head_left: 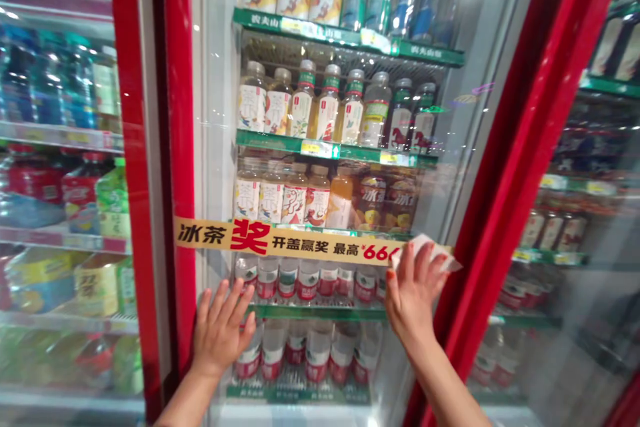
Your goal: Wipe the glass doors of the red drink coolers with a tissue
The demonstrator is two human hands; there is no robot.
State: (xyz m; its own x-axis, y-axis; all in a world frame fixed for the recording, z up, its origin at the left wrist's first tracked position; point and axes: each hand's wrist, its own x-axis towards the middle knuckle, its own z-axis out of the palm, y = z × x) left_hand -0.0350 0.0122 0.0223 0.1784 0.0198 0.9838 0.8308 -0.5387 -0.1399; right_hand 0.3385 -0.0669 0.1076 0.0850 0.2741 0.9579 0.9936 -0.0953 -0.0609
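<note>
My left hand (220, 327) rests flat on the glass door of a drinks cooler (320, 347), fingers spread, just below a long yellow printed banner strip (285, 241) with black and red Chinese lettering. My right hand (415, 293) presses a folded white cloth or paper (434, 252) against the glass at the strip's right end. That end of the strip is hidden behind the white piece and my fingers.
Behind the glass, green-edged shelves (320, 310) hold bottled drinks. Red door frames (505, 167) stand on both sides, close to my right forearm. Neighbouring cooler doors with more bottles fill the left and right edges.
</note>
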